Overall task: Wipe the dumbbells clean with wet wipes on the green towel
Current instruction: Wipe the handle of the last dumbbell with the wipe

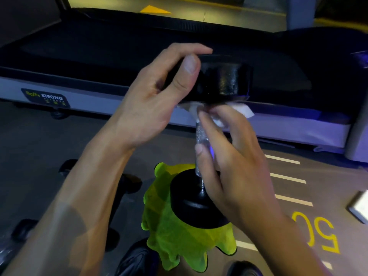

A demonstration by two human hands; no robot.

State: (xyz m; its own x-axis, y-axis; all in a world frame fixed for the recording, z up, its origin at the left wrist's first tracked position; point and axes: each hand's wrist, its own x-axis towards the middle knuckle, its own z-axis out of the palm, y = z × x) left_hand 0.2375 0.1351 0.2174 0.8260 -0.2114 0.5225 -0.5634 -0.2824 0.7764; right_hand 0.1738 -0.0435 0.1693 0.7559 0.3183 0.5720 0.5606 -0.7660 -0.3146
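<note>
A black dumbbell (225, 80) stands upright with its lower head (191, 204) resting on the bright green towel (175, 240) on the floor. My left hand (157, 96) grips the upper head from the left, thumb on its side. My right hand (229, 162) wraps around the knurled metal handle (201, 134) and presses a white wet wipe (241, 110) against the top of the handle, just under the upper head. Much of the wipe is hidden by my fingers.
A treadmill (79, 56) with a grey side rail lies just behind the dumbbell. Other dark dumbbells (127, 182) lie on the floor at the left. Painted white lines and a yellow "50" (316, 232) mark the floor at right. A white flat object (360, 206) sits at the right edge.
</note>
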